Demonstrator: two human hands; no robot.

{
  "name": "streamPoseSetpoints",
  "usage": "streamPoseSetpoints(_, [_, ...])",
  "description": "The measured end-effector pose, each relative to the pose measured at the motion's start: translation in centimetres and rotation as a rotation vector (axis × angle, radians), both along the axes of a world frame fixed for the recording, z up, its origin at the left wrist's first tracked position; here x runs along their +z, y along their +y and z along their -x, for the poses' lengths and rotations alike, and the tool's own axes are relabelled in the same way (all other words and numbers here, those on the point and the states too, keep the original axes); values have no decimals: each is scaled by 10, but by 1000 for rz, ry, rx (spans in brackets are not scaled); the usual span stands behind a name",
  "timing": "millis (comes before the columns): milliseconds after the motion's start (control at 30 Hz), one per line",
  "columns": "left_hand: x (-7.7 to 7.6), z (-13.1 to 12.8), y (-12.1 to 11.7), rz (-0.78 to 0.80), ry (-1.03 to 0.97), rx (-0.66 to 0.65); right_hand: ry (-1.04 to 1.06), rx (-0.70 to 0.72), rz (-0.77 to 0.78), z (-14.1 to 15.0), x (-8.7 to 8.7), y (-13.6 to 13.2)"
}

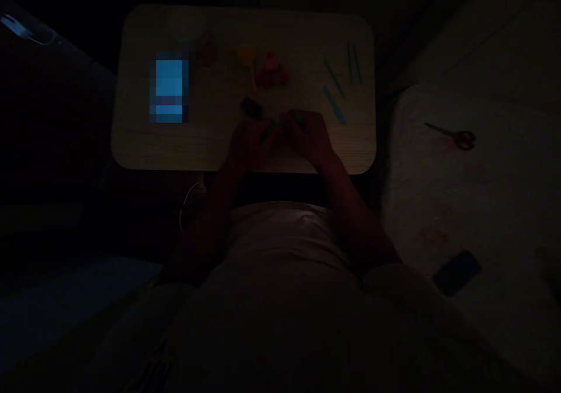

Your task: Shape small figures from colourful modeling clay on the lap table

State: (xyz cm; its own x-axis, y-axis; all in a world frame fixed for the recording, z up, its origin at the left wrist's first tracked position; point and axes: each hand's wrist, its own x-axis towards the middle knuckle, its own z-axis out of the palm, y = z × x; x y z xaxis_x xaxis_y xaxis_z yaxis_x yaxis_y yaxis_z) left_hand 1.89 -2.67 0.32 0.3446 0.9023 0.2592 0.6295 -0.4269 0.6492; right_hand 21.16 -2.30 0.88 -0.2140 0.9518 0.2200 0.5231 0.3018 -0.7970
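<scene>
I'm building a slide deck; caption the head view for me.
In dim light, the left hand and right hand hold something green over a table with blue tools.

Left fingers, right fingers gripping green piece, dim table

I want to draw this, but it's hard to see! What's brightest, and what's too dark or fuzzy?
Head view: very dark overall, with a bright blue patch on the table broken into blocks, so its details are lost; head view again: the left hand and right hand are dim, and the greenish thing between them is too murky to make out.
</scene>
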Motion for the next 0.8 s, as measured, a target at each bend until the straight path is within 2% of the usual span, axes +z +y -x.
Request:
streamPoseSetpoints(300, [4,0,-1,-4,21,-15,3,8,-24,0,-4,1])
streamPoseSetpoints(800, [5,0,-2,18,38,-5,-8,-8,22,1,2,-1])
